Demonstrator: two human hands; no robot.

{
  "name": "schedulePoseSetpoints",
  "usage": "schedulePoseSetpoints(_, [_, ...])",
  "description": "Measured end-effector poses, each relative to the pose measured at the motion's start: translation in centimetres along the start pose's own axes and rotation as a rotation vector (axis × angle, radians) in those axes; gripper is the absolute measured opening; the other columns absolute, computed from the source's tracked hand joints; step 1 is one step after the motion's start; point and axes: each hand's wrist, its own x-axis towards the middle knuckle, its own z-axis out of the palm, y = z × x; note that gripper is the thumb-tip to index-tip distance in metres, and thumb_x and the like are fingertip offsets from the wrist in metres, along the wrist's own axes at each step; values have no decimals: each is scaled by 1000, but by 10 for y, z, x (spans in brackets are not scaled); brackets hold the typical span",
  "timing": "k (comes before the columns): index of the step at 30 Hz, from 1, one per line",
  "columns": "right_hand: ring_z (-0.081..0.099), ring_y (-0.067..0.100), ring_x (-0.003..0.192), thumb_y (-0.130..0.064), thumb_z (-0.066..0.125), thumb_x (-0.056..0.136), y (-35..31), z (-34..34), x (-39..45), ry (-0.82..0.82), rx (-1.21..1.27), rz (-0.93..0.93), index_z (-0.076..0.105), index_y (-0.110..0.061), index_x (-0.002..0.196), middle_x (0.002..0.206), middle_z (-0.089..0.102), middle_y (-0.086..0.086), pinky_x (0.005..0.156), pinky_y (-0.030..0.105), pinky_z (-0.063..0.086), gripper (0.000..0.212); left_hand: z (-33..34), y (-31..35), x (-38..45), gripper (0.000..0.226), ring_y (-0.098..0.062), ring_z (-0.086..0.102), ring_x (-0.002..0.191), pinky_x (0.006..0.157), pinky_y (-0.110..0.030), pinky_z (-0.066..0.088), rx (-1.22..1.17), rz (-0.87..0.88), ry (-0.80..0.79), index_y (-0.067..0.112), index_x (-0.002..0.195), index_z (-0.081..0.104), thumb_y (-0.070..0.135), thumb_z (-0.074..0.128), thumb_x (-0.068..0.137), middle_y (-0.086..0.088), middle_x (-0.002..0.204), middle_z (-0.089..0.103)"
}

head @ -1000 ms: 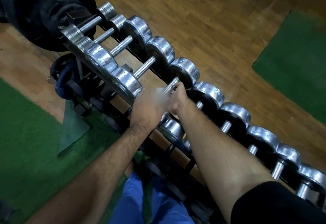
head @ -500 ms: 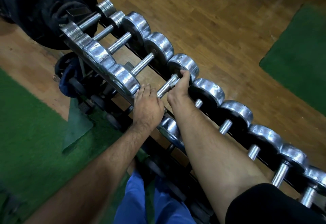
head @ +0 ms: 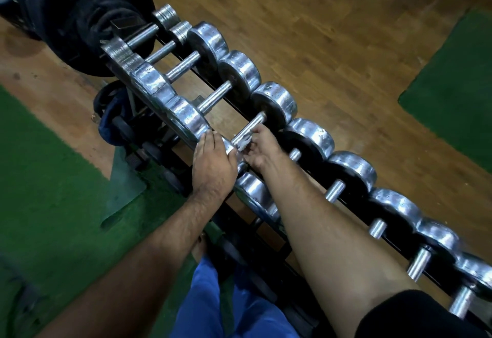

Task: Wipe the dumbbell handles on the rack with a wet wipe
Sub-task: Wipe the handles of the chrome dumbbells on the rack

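A row of chrome dumbbells lies across a black rack (head: 269, 135) that runs from upper left to lower right. My right hand (head: 262, 149) holds a white wet wipe (head: 244, 144) wrapped on the near end of one dumbbell handle (head: 249, 131). My left hand (head: 213, 163) rests with straight fingers on the near chrome head of that dumbbell (head: 230, 148), right beside the wipe. The near part of the handle is hidden under both hands.
Large black weight plates (head: 80, 18) stand at the rack's far left end. Smaller dark weights (head: 117, 124) sit on a lower tier. Green mats (head: 48, 191) lie on the wooden floor (head: 332, 31) on both sides. My blue trouser leg (head: 213, 303) is below.
My right hand has slid with the wipe back along the handle, from the far head toward the near end. The left hand stays on the near head.
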Motion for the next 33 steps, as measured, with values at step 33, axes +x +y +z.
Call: schedulePoseSetpoints(33, [55, 30, 121, -14, 56, 82, 49, -131, -37, -70, -1853, -999, 69, -15, 118, 122, 67, 6, 99, 43, 47, 38, 22, 40, -88, 55, -29, 29, 144, 120, -35, 20, -84, 269, -142, 2, 147, 37, 31, 42, 101, -17, 154, 36])
